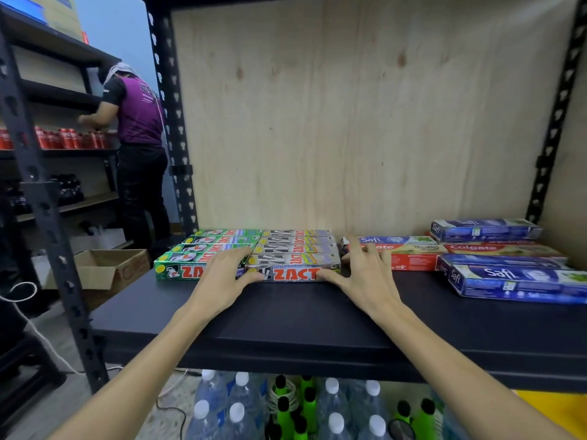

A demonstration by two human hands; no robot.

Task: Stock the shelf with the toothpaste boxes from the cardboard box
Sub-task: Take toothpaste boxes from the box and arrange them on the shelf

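Note:
On the dark shelf board [286, 315] lie rows of toothpaste boxes: green Zact boxes [190, 258] at the left and grey Zact boxes [295, 249] beside them. My left hand [222, 277] lies with spread fingers on the front green box and the left end of the front grey Zact box [292, 269]. My right hand [365, 274] touches that grey box's right end with its thumb, fingers straight over the red Colgate boxes [413, 255]. Blue Safi boxes [514, 277] lie at the right. An open cardboard box [104, 265] sits on the floor at the left.
A plywood back panel [349, 122] closes the shelf behind. Black slotted uprights [171, 122] stand at both sides. Water bottles [333, 408] and green bottles fill the level below. A person in a purple vest [136, 122] works at a neighbouring rack with red cans.

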